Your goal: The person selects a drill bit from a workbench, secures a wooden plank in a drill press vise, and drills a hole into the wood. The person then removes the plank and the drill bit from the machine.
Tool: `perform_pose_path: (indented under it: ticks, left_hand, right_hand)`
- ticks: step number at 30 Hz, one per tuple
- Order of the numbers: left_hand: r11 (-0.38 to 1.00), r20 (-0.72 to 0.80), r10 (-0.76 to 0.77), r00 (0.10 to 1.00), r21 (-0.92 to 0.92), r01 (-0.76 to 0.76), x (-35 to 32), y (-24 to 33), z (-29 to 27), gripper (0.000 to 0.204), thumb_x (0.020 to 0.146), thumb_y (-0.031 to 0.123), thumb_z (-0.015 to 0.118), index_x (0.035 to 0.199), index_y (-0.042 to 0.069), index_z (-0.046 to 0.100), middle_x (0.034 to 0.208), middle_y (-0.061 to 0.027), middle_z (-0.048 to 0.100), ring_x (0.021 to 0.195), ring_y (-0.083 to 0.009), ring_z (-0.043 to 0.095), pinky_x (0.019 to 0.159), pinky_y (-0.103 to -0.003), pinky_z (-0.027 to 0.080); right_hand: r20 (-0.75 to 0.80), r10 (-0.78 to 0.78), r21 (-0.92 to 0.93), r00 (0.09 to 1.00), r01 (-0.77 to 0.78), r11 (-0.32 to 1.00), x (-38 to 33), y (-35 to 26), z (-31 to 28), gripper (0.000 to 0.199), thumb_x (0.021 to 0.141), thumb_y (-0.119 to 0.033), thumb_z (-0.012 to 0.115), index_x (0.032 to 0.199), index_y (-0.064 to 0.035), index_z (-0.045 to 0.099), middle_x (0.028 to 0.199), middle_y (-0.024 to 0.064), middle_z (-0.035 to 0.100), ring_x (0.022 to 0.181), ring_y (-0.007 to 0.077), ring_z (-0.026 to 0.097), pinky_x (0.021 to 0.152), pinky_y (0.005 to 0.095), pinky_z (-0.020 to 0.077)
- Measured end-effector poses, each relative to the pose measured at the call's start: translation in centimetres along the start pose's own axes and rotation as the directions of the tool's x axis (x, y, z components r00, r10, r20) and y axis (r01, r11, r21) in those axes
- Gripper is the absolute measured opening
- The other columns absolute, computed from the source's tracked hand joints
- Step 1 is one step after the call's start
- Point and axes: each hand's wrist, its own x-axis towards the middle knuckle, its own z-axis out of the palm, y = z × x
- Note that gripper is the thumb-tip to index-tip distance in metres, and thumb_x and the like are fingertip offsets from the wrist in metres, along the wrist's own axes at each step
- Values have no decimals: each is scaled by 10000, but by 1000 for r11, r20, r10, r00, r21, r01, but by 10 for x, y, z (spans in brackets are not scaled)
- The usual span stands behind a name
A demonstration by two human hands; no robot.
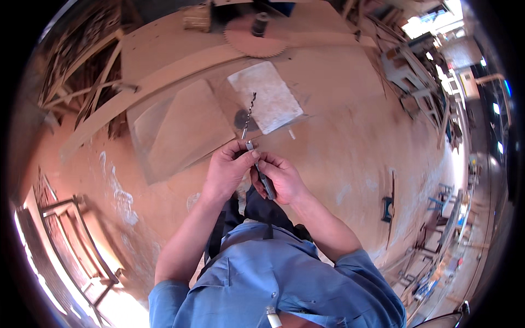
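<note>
Fingers [249,150] of the left hand [227,169] are pinching the lower shank of a long drill bit [249,115], which is pointing up and away from the body over the bench [339,142]. The fingers of the right hand [279,177] are closing narrowly around a slim dark metal tool [265,183], possibly a chuck key or a small wrench, whose upper end is meeting the base of the bit just between the two hands. Both hands are touching one another at the fingertips, held above the bench rather than resting on it.

The bit is looking stiff, light and narrow, with a twisted spiral along its length; the flutes are likely to be sharp and slippery, so the smooth shank near the base is judged the safer place to take hold. The tool is appearing rigid and small, easy to lose from a loose pinch.

Beyond the hands, a pale speckled rectangular slab [265,101] is lying flat on the bench beside a small dark disc [242,117]. A thin wooden board [186,128] is lying to the left of it. Further off, a toothed circular saw blade [256,38] is resting with a dark cylinder [260,24] standing on it. No packages, labels or signs are legible on the bench. Wooden offcuts [82,71] are piling at the left rim.
</note>
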Motion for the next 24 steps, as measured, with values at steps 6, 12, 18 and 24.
perform_pose_path:
  ticks: [6, 12, 18, 24]
  left_hand:
    - [997, -268, 11, 963, -67, -30, -36, -1, -16, 135, 895, 120, 676, 980, 16, 658, 809, -12, 629, 648, -59, 548, 540, -198, 410]
    - [984, -405, 45, 913, -139, -111, -62, -29, -16, 205, 934, 197, 632, 973, -2, 661, 762, -19, 617, 600, -60, 531, 458, -189, 341]
    - [947, -575, 55, 816, -230, -226, -97, -61, -1, 260, 961, 228, 596, 1032, -16, 650, 765, -26, 610, 613, -61, 529, 467, -185, 346]
    - [909, -711, 171, 682, -153, -387, -164, -72, 14, 211, 912, 123, 664, 1074, -11, 649, 814, -9, 621, 672, -54, 535, 538, -184, 381]
  right_hand:
    - [190, 126, -122, 974, -104, 987, 9, 9, 13, 193, 1021, -177, 477, 1063, -18, 578, 741, 51, 601, 522, 101, 545, 414, 231, 419]
    - [296, 246, -254, 923, -172, 952, 8, 15, 4, 172, 1010, -156, 497, 1065, -21, 589, 750, 46, 611, 533, 97, 548, 422, 225, 416]
    - [347, 344, -414, 873, -187, 891, -4, 25, 0, 137, 991, -131, 529, 1042, -28, 603, 770, 40, 619, 555, 88, 544, 453, 220, 421]
    - [456, 259, -586, 851, 69, 807, -29, 59, 29, 108, 940, -70, 604, 1031, -12, 600, 839, 20, 629, 704, 69, 573, 606, 216, 479]
